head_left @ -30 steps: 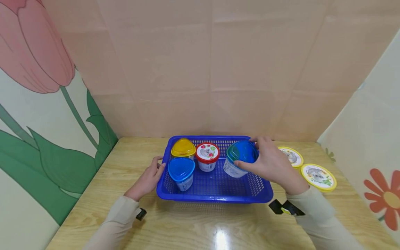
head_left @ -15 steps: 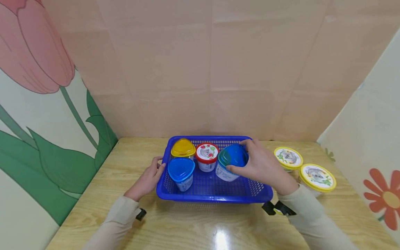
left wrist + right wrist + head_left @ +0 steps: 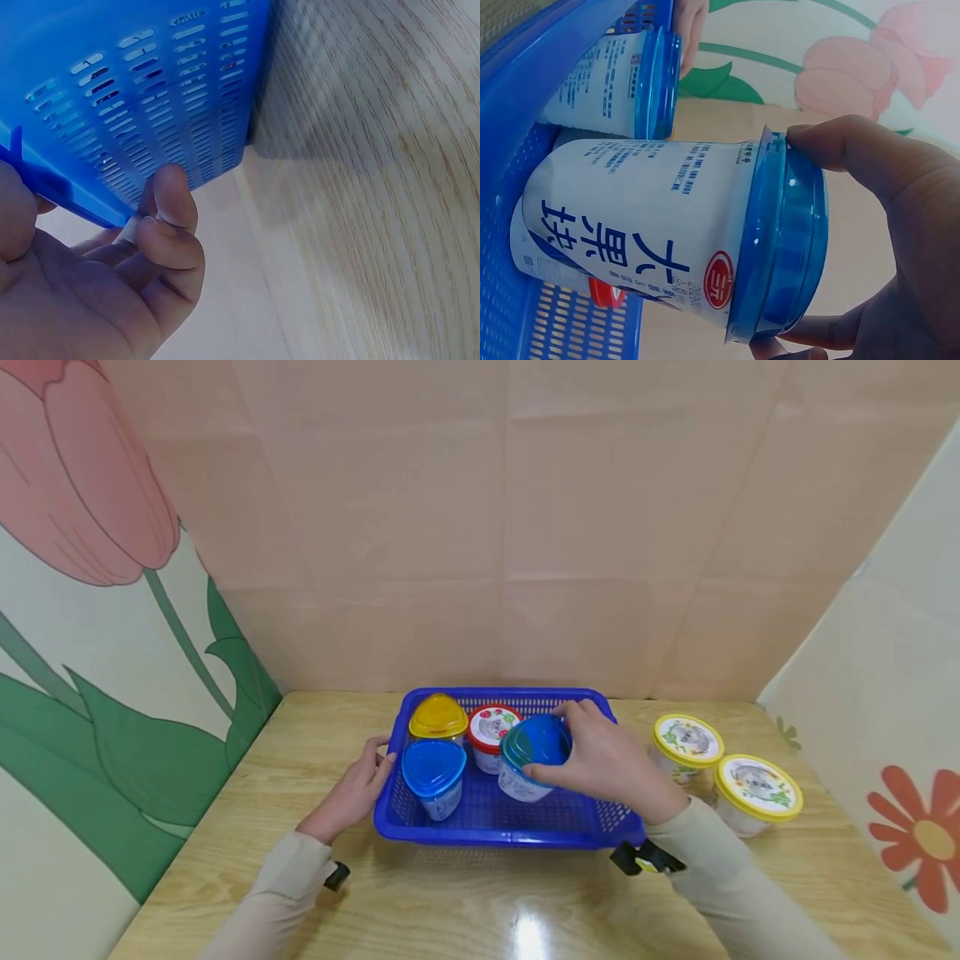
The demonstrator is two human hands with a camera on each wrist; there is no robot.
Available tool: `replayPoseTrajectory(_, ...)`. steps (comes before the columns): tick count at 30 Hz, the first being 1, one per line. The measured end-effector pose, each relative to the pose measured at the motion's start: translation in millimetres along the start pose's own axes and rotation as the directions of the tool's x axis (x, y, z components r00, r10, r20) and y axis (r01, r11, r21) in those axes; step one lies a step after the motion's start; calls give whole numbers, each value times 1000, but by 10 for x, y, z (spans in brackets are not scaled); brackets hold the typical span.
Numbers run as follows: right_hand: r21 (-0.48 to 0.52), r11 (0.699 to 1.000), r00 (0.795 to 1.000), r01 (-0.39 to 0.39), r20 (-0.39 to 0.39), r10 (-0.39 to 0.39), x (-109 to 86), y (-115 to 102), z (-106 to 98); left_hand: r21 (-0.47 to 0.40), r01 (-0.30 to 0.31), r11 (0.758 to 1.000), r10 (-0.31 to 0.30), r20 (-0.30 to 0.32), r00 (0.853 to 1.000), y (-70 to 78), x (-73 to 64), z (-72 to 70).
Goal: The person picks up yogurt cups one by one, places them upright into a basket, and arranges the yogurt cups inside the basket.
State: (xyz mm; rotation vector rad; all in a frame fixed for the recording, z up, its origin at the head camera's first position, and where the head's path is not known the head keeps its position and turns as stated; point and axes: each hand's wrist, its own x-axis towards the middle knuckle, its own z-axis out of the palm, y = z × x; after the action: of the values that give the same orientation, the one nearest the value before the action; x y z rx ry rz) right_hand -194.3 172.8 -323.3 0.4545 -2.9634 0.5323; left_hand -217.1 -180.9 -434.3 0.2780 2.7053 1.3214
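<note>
My right hand grips a white yogurt cup by its clear blue lid, thumb and fingers on opposite sides of the lid. In the right wrist view the cup shows blue printed characters and a red oval mark. It is over the basket's middle, beside a red-lidded tub. My left hand holds the left rim of the blue plastic basket, with fingers beneath the rim in the left wrist view. A second blue-lidded cup stands upright in the basket's left part.
Behind that cup is a yellow-lidded cup in the basket's back left corner. Two round yellow-lidded tubs stand on the wooden table right of the basket, near my right forearm. A papered wall rises behind the table.
My right hand has moved left with the blue-lidded cup, from the basket's right side to its middle, partly covering the red-lidded tub. My left hand has stayed on the rim.
</note>
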Motion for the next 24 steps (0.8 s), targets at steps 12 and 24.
replayPoseTrajectory(12,26,999,998,24,55,-25,96,-111,76,-2,0,1000,0,-6,1000,7,-3,-7)
replayPoseTrajectory(24,40,999,988,30,148,-36,220,-132,119,-14,3,1000,-3,2,1000,-13,-3,-4)
